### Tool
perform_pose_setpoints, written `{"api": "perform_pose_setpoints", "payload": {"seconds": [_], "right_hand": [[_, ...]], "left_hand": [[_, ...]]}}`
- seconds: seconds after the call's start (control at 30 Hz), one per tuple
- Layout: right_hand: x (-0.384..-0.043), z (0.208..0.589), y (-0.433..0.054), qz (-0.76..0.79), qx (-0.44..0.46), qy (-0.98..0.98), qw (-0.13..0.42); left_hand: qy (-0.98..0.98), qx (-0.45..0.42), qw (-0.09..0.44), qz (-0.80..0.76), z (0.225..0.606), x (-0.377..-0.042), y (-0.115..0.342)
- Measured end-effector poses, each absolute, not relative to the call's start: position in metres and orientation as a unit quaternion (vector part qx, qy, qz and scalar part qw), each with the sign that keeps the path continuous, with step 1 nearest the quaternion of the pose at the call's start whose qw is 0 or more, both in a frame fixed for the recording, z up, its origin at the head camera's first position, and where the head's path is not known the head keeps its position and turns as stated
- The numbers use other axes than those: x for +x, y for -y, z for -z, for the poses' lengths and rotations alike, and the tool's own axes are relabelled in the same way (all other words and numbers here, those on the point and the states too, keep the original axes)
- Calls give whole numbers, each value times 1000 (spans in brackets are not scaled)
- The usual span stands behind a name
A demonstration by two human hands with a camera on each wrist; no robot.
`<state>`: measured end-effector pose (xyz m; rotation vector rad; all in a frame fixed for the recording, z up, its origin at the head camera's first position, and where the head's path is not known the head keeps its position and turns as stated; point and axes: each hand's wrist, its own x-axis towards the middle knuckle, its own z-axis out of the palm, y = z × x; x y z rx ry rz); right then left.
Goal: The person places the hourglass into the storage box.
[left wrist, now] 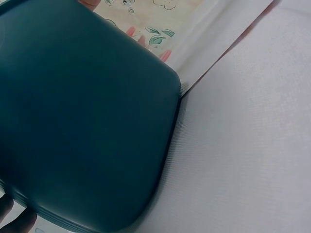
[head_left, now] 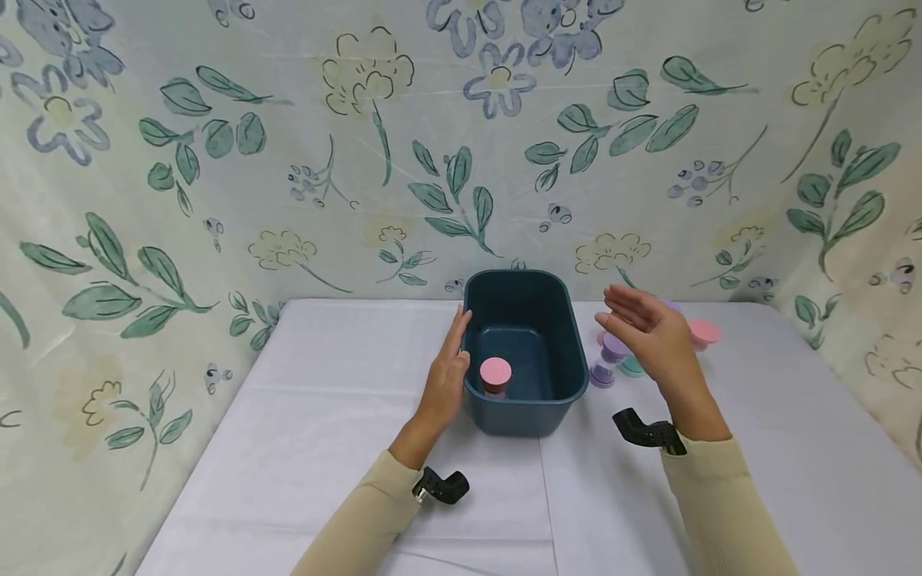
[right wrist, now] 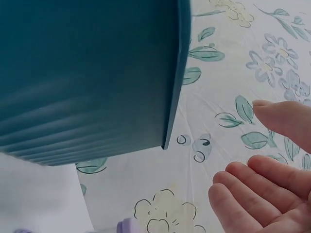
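A dark teal plastic bin (head_left: pixel 524 419) stands on the white-covered table. Inside it, at the near left corner, is a small container with a pink lid (head_left: pixel 495 372). My left hand (head_left: pixel 442 382) lies along the bin's left side with its fingers extended against the rim; in the left wrist view two fingertips (left wrist: pixel 22 222) touch that rim. To the right of the bin my right hand (head_left: pixel 654 340) is raised, holding nothing, fingers straight and thumb apart. Below and beside it are small lidded containers, including a purple one (head_left: pixel 615 347), partly hidden by the hand.
A clear container with a purple base (head_left: pixel 602 375) and a green piece (head_left: pixel 631 366) sit close to the bin's right side. A pink-lidded container (head_left: pixel 703 331) is farther right. Floral cloth (head_left: pixel 360 200) hangs behind the table's back edge.
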<state>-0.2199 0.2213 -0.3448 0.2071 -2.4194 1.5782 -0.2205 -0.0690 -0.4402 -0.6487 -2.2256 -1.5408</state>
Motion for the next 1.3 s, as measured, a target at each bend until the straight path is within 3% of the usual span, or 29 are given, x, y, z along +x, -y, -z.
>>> {"api": "perform_pose_setpoints", "payload": {"seconds": [0.63,1.3], "right_hand": [[-219,358,-243,-532,2,833,152],[-229,373,-266,-524,-61,828,190]], "left_hand": [[774,-252,174,554,428,-216,67],[778,-243,189,547,442,-225,69]]}}
